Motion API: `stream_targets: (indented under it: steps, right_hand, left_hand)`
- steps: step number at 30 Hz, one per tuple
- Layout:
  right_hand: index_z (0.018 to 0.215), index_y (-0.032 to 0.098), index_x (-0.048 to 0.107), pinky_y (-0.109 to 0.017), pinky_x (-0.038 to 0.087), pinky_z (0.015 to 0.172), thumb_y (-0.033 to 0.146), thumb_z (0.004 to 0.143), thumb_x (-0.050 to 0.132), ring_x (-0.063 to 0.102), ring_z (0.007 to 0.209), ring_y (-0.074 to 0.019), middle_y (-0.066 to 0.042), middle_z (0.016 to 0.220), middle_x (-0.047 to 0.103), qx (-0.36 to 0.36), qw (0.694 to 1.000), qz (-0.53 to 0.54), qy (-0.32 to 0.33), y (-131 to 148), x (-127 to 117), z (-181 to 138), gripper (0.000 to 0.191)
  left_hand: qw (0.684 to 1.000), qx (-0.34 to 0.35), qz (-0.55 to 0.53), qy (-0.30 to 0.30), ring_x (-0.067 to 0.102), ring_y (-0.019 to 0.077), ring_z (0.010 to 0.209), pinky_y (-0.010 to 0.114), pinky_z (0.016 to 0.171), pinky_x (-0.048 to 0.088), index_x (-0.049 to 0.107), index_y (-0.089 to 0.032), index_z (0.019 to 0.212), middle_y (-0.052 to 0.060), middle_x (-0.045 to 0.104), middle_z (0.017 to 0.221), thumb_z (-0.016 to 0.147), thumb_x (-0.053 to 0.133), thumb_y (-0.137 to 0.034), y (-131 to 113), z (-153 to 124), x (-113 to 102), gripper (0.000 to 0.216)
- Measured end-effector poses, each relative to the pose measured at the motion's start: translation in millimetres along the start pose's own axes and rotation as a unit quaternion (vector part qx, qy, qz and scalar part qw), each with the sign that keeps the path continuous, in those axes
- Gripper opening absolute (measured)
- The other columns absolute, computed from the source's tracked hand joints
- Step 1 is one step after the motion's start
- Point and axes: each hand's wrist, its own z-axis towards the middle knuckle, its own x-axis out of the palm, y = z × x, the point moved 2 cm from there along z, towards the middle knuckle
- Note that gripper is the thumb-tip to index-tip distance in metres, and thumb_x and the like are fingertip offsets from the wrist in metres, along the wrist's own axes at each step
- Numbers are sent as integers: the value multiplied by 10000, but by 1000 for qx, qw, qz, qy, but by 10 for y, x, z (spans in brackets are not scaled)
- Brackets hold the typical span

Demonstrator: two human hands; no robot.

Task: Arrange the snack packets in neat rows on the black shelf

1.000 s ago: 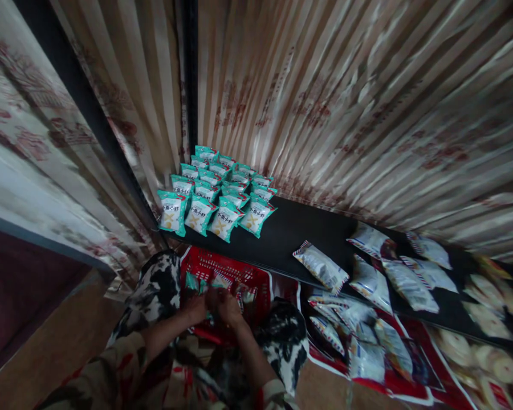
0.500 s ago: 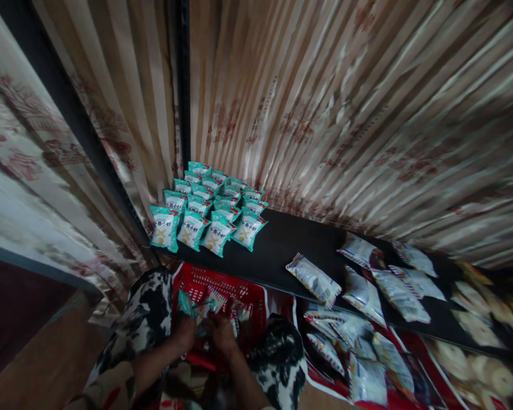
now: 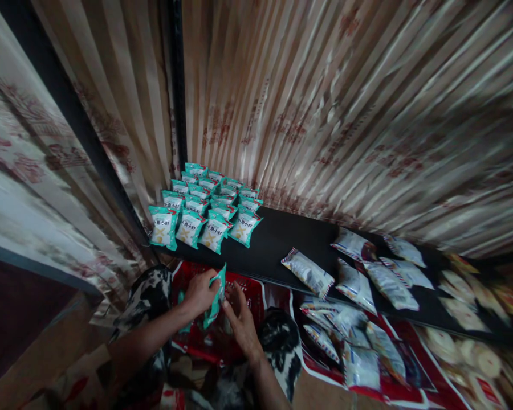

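My left hand (image 3: pixel 199 293) is closed round a teal snack packet (image 3: pixel 216 296), held up over a red plastic basket (image 3: pixel 252 293) that rests between my knees. My right hand (image 3: pixel 238 316) is beside it with fingers spread, touching the packet's lower edge. Rows of the same teal packets (image 3: pixel 205 213) stand at the left end of a black shelf (image 3: pixel 290 239), just beyond the basket.
Silver packets (image 3: pixel 310 272) with striped edges lie further right on the shelf and on the lower level (image 3: pixel 354 341). Round pale packs (image 3: pixel 470 347) sit at the far right. Crinkled patterned foil (image 3: pixel 325 114) lines the walls behind. My knees wear black-and-white trousers (image 3: pixel 282 347).
My left hand has lifted a teal packet up out of the basket, where both hands were down among the contents before. The right hand has opened beside it.
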Motion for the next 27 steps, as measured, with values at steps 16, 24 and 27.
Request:
stream_targets:
  steps: [16,24,27]
  right_hand:
    - [1092,156,631,-300,478,756,543,799,509,604,859,-213,-59,938,690,-33,979,15,-200,762,-591,215,501]
    - [863,144,684,-277,481,657,565,670,630,617,730,-198,-47,813,709,-34,969,75,-234,842,-1019,667,466]
    - [839,154,678,-281,486,621,558,624,661,619,679,-194,-42,774,708,-36,959,90,-265,896,-1178,885,457]
  left_hand:
    - [928,228,-290,-57,607,175,938,309,829,505,593,-172,916,76,630,981,845,433,-276,-1003,147,-122,203]
    - [941,315,-55,-114,276,262,1348,458,1082,332,556,-152,1173,137,392,1398,752,439,-65,-1163,356,172,446]
    - [946,308,-35,-99,147,263,1393,457,1099,308,479,-156,1271,127,280,1473,714,449,-38,-1255,554,258,571]
